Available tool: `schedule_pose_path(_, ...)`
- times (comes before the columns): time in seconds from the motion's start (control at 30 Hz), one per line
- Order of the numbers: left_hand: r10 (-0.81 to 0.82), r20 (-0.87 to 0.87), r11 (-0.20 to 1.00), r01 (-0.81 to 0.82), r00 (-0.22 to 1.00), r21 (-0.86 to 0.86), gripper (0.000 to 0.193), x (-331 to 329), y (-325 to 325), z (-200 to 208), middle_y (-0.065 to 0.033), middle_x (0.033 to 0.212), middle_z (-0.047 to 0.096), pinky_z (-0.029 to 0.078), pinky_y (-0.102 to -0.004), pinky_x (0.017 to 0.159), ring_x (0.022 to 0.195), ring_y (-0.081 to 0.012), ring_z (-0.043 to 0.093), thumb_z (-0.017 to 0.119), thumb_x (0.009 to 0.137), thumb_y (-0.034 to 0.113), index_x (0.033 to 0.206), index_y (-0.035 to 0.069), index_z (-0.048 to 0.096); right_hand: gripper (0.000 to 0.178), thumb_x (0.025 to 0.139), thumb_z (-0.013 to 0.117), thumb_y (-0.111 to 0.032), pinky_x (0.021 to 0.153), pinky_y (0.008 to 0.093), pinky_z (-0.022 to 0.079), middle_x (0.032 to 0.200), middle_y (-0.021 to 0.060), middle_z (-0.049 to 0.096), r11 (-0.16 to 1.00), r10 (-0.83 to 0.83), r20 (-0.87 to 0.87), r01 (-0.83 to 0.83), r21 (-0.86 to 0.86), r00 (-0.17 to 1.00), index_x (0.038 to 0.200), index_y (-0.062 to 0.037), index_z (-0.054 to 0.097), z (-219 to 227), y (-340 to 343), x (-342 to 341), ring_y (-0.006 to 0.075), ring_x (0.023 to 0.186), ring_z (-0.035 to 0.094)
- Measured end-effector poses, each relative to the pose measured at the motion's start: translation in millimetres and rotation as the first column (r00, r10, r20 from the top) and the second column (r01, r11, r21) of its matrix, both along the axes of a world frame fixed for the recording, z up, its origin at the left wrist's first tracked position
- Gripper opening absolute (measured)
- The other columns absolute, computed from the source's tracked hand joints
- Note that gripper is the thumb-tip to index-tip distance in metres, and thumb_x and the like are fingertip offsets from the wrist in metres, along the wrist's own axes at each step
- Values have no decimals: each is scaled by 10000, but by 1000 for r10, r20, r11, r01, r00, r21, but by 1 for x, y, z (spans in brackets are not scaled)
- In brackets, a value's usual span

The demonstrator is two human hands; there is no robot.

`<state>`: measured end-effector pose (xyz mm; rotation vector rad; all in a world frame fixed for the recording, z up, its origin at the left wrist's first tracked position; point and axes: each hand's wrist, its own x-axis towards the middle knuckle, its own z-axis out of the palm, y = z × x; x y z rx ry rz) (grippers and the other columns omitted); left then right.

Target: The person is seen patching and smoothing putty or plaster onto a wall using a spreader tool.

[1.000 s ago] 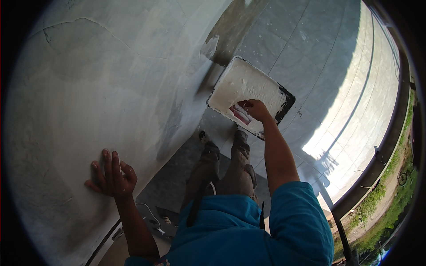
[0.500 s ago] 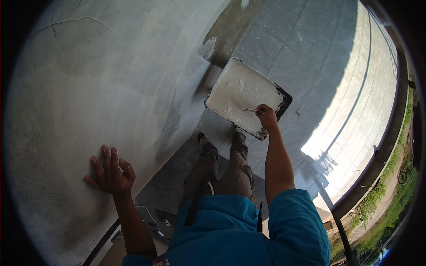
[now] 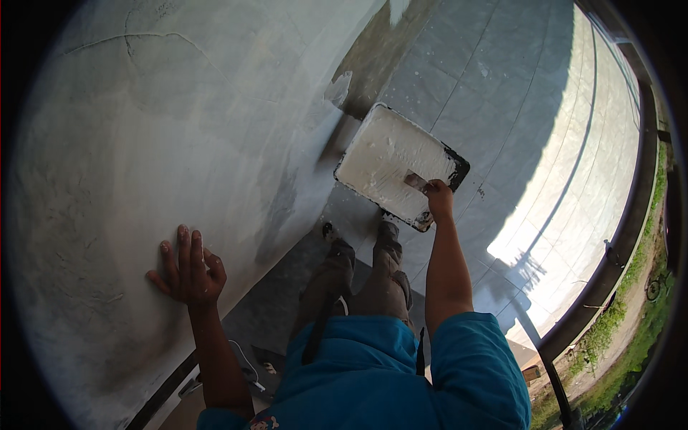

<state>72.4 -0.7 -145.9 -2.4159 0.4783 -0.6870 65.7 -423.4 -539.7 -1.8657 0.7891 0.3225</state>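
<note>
My right hand [image 3: 439, 198] grips a small putty knife [image 3: 414, 180], its flat blade over the white paste in a tray. The rectangular tray [image 3: 456, 166] is black at the rim, smeared and full of creamy white paste [image 3: 387, 150]. Whether the blade touches the paste I cannot tell. To the left, my left hand [image 3: 190, 271] rests with spread fingers against the grey-white plastered wall [image 3: 122, 158]. White specks dot its fingertips.
Beyond the tray stretches a grey tiled floor [image 3: 494, 122], sunlit at the right. A dark railing [image 3: 638, 193] curves along the right edge, with greenery outside. My shoes and trousers [image 3: 326, 279] are below the tray. A white cable [image 3: 246, 358] lies by my left forearm.
The putty knife has turned in my right hand, so its blade now shows broad side up. My left hand sits slightly higher and further right in the picture, still on the wall.
</note>
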Motion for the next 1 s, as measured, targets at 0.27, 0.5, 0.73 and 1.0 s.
schedule_pose_path(0.27, -5, -6, 1000, 4, 1000, -19, 343, -5, 3, -6, 28, 1312, 625, 29, -499, 1196, 1346, -227, 453, 528, 868, 221, 1174, 189, 679, 164, 834, 587, -6, 801, 306, 537, 999, 56, 642, 713, -215, 40, 129, 689, 976, 997, -23, 581, 65, 9, 2, 171, 863, 634)
schedule_pose_path(0.5, -73, -136, 977, 43, 988, -210, 359, -8, -8, 9, -62, 1326, 612, 68, -519, 1186, 1361, -289, 437, 521, 871, 223, 1171, 98, 673, 243, 845, 571, 11, 875, 331, 522, 995, 72, 674, 598, -265, 381, -159, 786, 886, 1081, 20, 629, 178, 92, 58, 169, 929, 636)
schedule_pose_path(0.73, -192, -166, 960, 150, 967, -236, 351, -9, 8, 35, -91, 1324, 606, 197, -549, 1157, 1356, -336, 435, 544, 851, 169, 1161, 49, 658, 289, 830, 568, 16, 866, 290, 501, 1057, 127, 714, 850, -364, 625, -27, 526, 691, 1084, -26, 696, 226, 189, 128, 208, 972, 675)
schedule_pose_path(1.0, -222, -162, 961, 189, 961, -200, 349, -6, 5, 31, -84, 1304, 619, 196, -549, 1161, 1354, -329, 439, 550, 836, 153, 1151, 53, 661, 365, 841, 533, 107, 955, 267, 469, 1133, 125, 693, 768, -547, 525, 140, 625, 653, 1165, 2, 664, 220, 296, 87, 170, 1071, 645)
